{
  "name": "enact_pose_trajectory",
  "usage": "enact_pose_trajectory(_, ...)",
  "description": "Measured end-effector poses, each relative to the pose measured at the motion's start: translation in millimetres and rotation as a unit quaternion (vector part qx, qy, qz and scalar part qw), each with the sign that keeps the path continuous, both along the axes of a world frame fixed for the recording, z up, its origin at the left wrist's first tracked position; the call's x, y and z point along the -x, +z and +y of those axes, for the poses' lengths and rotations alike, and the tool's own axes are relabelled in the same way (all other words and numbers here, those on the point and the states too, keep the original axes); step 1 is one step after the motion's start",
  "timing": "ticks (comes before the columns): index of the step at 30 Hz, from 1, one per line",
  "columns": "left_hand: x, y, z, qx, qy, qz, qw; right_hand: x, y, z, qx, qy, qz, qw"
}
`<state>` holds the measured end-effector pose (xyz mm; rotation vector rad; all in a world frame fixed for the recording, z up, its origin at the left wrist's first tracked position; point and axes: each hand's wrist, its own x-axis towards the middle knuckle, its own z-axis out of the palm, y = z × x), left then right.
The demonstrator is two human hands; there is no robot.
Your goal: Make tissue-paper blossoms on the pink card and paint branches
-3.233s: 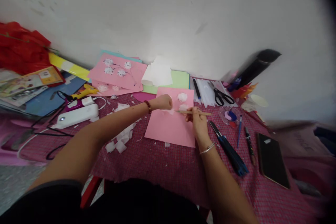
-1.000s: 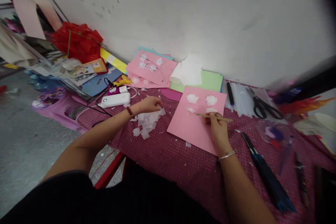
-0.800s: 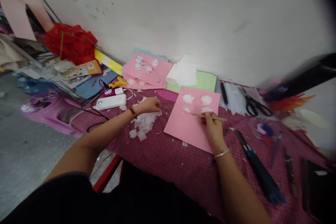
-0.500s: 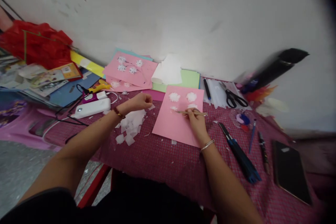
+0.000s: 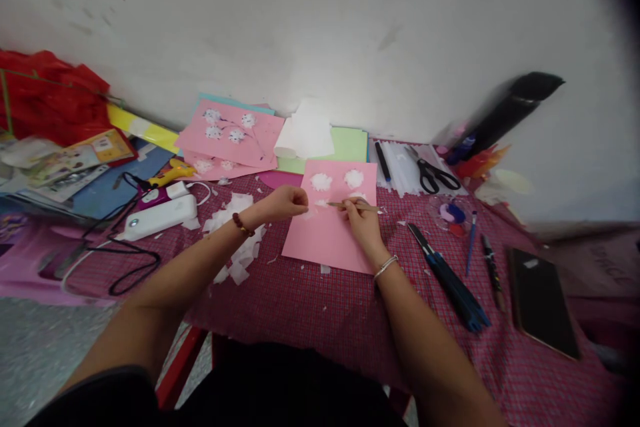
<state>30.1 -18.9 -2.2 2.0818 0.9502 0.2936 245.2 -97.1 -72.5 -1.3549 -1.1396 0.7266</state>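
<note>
Stick over sheet — scraps left, scissors right.

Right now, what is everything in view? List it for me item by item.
pink sheet: one, pink, centre, two white tufts on it
wooden stick: one, tan, held over pink sheet
white paper scraps: pile, white, left of pink sheet
scissors: one pair, black, back right
power bank: one, white, left
flowered sheets: stack, pink, by wall
green sheet: one, green, by wall
notebook: one, black, far right
tablecloth: one, red checked, under everything
left hand: one, curled, at pink sheet's left edge
right hand: one, closed on wooden stick
</note>
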Motion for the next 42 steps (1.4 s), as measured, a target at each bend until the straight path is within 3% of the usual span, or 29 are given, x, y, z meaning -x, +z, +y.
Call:
enact_pose_trajectory(10, 8, -2.2, 2, -0.009, 0.05, 0.041, 0.998, -4, 0.6, -5, 0.007, -0.027, 0.029, 0.999)
enact_pose_trajectory(19, 2, -5.5, 3, 0.014, 0.028, 0.014, 0.999, 0, 4.0, -2, 0.005, 0.006, 0.013, 1.0)
enact_pose_trajectory(27, -38, 3.5, -3, 0.003, 0.017, 0.016, 1.0, -1, 3.9, -1, -0.001, 0.0, -0.007, 1.0)
enact_pose_trajectory(32, -69, -5.5, 2, -0.017, 0.035, 0.055, 0.998, -7, 5.8, -3, -0.016, -0.021, 0.0, 1.0)
enact_pose_trajectory(36, -75, -14.6, 10, -0.022, 0.052, 0.075, 0.996, -12, 7.3, -11, -0.027, -0.07, 0.049, 0.996)
enact_pose_trajectory(42, -72, -19.1, 14, -0.036, 0.063, 0.08, 0.994, -4, 7.7, -14, -0.018, -0.011, 0.017, 1.0)
